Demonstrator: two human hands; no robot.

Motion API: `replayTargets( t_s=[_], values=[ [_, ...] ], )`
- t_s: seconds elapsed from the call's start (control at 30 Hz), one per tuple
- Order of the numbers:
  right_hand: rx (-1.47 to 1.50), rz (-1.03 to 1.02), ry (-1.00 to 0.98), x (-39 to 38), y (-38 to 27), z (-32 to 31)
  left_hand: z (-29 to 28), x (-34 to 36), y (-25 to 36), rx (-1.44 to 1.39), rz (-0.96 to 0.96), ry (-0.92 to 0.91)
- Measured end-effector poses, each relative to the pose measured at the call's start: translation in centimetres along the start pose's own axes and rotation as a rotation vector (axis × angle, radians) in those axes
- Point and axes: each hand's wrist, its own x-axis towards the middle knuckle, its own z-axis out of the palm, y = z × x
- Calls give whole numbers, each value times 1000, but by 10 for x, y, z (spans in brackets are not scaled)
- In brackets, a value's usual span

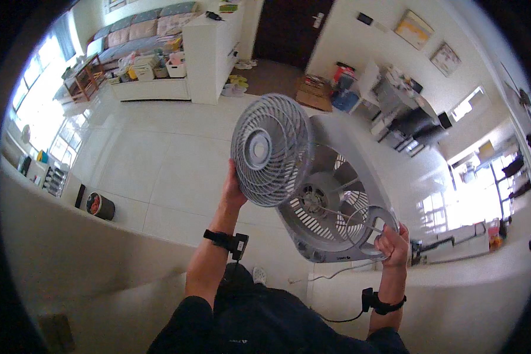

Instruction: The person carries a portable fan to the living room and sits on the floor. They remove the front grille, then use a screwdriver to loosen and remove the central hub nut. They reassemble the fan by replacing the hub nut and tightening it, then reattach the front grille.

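Above tiled floor (171,159), left hand (235,187) grips grille (272,150), right hand (393,245) clasps open fan housing (360,159); grille removal or refitting appears underway, next requiring steady two-handed control.

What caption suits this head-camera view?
Left hand holds a round grey plastic spiral grille; right hand grips a boxy grey plastic fan housing.

Dark sleeves (186,324) accompany black wristbands (218,238) with cables (339,321)
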Motion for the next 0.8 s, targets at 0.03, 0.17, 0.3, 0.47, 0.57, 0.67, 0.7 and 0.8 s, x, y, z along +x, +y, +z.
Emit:
replayTargets(
  t_s=[0.03,0.17,0.3,0.47,0.57,0.67,0.7,0.8],
  values=[
    [39,47,-33,18,8,0,-20,-3,5,37,24,30],
    [196,128,-161,87,48,12,-85,11,23,-3,-37,78],
    [257,179,-279,156,63,51,-132,47,39,-218,36,114],
    [266,296,-31,269,61,120,-163,116,80,-533,-40,-226],
    [279,318,-144,342,68,158,-181,148,121,-575,-1,-104],
    [16,282,-100,414,96,208,-213,174,181,-473,78,31],
    [-46,252,-152,442,110,230,-224,183,206,-430,104,92],
    [-209,213,-167,526,154,315,-257,207,293,-314,210,164]
  ],
)
